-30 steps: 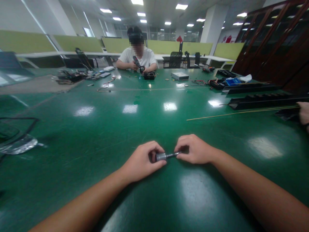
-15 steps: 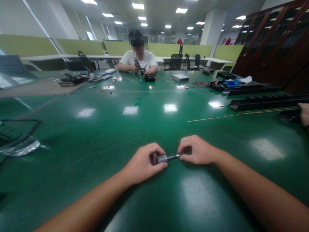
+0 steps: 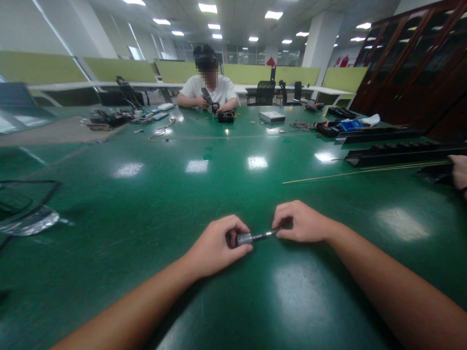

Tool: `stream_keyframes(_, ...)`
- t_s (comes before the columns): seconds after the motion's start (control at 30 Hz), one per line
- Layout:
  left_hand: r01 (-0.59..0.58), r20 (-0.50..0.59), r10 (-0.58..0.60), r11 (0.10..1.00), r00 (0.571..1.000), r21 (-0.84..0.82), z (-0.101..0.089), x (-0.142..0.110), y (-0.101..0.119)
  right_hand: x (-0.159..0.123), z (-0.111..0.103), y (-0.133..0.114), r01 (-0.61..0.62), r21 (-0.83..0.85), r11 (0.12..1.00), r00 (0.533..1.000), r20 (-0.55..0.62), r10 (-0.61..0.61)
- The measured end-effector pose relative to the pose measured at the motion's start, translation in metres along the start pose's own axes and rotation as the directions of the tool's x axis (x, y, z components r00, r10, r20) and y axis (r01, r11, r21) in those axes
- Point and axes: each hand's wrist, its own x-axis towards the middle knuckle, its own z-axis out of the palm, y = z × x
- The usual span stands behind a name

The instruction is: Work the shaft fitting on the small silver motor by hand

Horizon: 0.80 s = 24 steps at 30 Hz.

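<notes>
A small metal cylinder [image 3: 244,238] with a thin dark shaft [image 3: 263,236] sticking out to the right lies between my two hands, just above the green table [image 3: 153,194]. My left hand [image 3: 215,245] is closed around the cylinder's left end. My right hand [image 3: 301,222] pinches the far tip of the shaft with its fingers curled. Both forearms rest low over the table near its front edge.
A thin brass rod [image 3: 365,171] lies at the right, with long black trays [image 3: 401,154] behind it. A clear plastic bag and black cable [image 3: 25,214] sit at the left. Another person [image 3: 207,90] works at the far side among tools. A co-worker's hand [image 3: 460,171] shows at the right edge.
My right hand has slid slightly to the right along the shaft, so more of it shows. My left hand and the cylinder have hardly moved.
</notes>
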Motion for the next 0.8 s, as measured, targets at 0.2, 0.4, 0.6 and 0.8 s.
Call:
stream_keyframes(0.2, 0.004, -0.002, -0.004, 1.0, 1.0, -0.002, 0.0, 0.0, -0.001, -0.001, -0.003, 0.006, -0.054, 0.091, 0.994, 0.998, 0.021, 0.052)
stream_keyframes(0.4, -0.008, -0.007, 0.008, 1.0, 1.0, 0.001, 0.0, 0.001, -0.001, 0.0, -0.003, 0.002, -0.058, 0.116, 0.992, 0.997, 0.064, 0.051)
stream_keyframes(0.6, -0.057, -0.031, 0.058, 0.998, 0.998, 0.014, 0.002, 0.002, -0.001, 0.011, 0.022, -0.015, 0.048, 0.102, 0.994, 0.998, -0.031, -0.045)
stream_keyframes(0.8, -0.056, -0.044, 0.054, 0.998, 0.998, -0.026, 0.0, 0.003, -0.001, 0.018, 0.043, -0.023, 0.154, -0.018, 0.988, 0.973, -0.169, -0.154)
